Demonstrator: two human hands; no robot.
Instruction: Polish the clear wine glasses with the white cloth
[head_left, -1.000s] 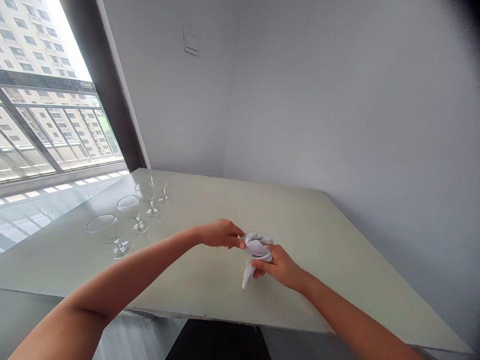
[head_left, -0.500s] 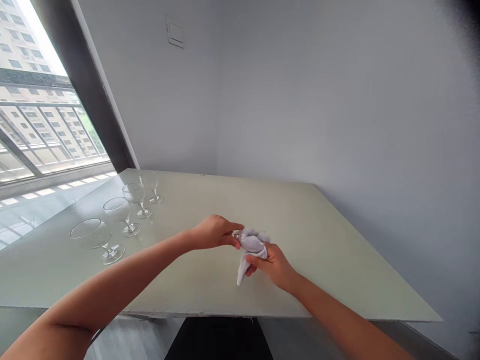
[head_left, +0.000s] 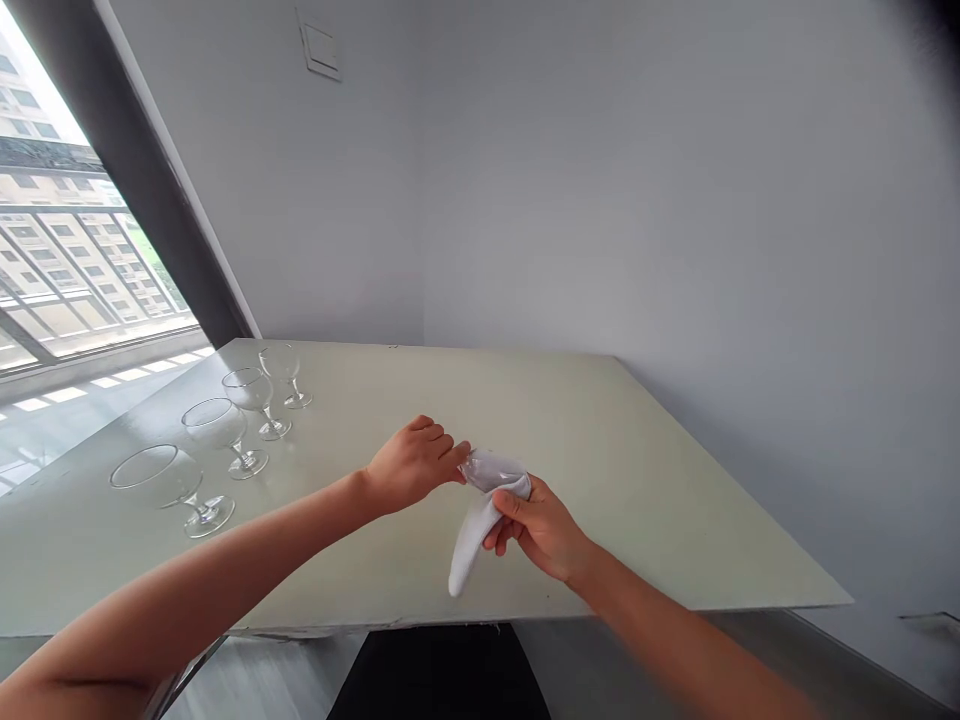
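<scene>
Showing nearest you, at six o'clock from the held glass (head_left: 487, 468), is a black shape (head_left: 439, 680) too plain to identify, just below the near edge of the pale table (head_left: 637, 460). Over that table the white cloth (head_left: 471, 545) hangs with its loose tail toward seven o'clock. Your right hand (head_left: 544, 530), between four and five, has its fingers clamped on the cloth, thumb laid on top, and bunches it against the bowl's right end. The held glass is tilted on its side between your hands; white shows through its bowl, though you cannot tell whether fabric lies inside or behind. At nine o'clock your left hand (head_left: 412, 465) has its fingers drawn together around the glass's other end, hiding the stem and foot.

Farther out, four clear stemmed glasses (head_left: 247, 465) stand upright in a row, running from the nearest at nine o'clock to the farthest at ten. Beyond the table, a grey wall (head_left: 600, 200) rises at twelve, with a switch plate (head_left: 322, 50) at eleven. Past the dark window frame (head_left: 127, 150) at ten, you see a railing (head_left: 60, 209) and a tall building (head_left: 30, 112).
</scene>
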